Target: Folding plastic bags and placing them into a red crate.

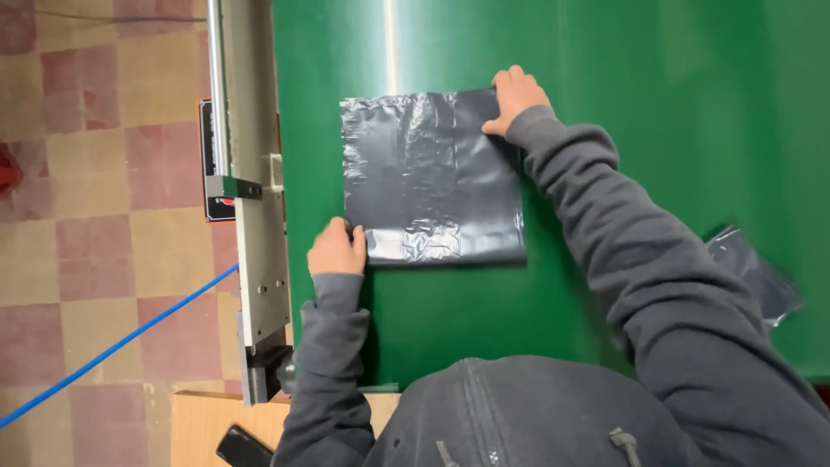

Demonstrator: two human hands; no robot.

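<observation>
A dark grey plastic bag lies flat on the green table surface. My left hand grips the bag's near left corner, fingers curled on its edge. My right hand pinches the bag's far right corner. Both arms are in dark grey sleeves, and the bag is stretched between the two hands.
Another grey plastic bag lies at the right, partly behind my right sleeve. A grey metal rail runs along the table's left edge. A blue cord crosses the tiled floor. A black object rests on a wooden board at the bottom.
</observation>
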